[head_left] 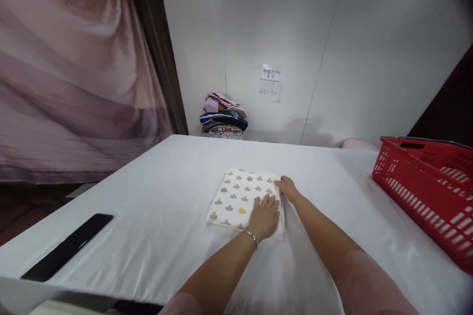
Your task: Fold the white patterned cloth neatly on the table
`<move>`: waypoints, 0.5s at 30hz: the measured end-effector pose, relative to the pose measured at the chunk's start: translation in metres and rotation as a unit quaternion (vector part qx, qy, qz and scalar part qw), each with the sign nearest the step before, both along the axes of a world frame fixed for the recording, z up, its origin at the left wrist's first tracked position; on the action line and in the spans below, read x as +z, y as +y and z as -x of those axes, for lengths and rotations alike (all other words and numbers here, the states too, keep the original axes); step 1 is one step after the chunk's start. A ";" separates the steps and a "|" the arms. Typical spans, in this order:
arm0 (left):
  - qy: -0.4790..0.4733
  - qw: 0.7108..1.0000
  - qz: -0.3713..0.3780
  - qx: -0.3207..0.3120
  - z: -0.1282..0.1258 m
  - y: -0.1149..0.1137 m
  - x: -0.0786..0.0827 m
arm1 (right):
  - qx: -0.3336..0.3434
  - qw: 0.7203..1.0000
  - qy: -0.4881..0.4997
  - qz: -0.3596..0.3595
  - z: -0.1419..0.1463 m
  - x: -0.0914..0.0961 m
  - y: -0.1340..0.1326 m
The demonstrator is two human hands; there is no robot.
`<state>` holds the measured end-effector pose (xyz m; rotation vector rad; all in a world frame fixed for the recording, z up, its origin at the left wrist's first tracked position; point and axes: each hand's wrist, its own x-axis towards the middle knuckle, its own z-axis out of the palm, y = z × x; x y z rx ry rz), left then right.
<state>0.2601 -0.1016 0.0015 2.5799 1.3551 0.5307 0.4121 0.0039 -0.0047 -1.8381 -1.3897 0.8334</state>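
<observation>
A folded white cloth (236,197) with small green and yellow prints lies in the middle of the white table (148,206). My left hand (264,215) rests flat on the cloth's near right part, fingers stretched out; a thin bracelet sits on its wrist. My right hand (286,187) is at the cloth's far right corner, fingers curled and pinched on the cloth's edge.
A red plastic basket (428,192) stands on the table at the right. A flat black object (66,247) lies near the table's left front edge. A stack of folded colourful cloths (223,115) sits behind the table against the white wall. A pink curtain (74,69) hangs at the left.
</observation>
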 end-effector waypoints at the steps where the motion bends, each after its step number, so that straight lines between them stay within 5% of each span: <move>1: 0.001 1.000 0.008 -0.005 0.003 0.001 0.003 | -0.003 1.000 -0.018 -0.010 0.000 -0.001 0.001; 8: 0.050 0.996 0.005 0.071 0.038 0.013 -0.002 | 0.019 0.985 -0.145 -0.086 0.008 0.004 -0.002; 12: 0.070 0.995 0.002 0.071 0.041 0.012 -0.014 | 0.177 0.918 -0.289 -0.205 0.041 0.013 -0.005; 15: 0.052 0.997 -0.003 0.062 0.040 0.010 -0.013 | 0.312 0.881 -0.308 -0.177 0.063 0.009 -0.004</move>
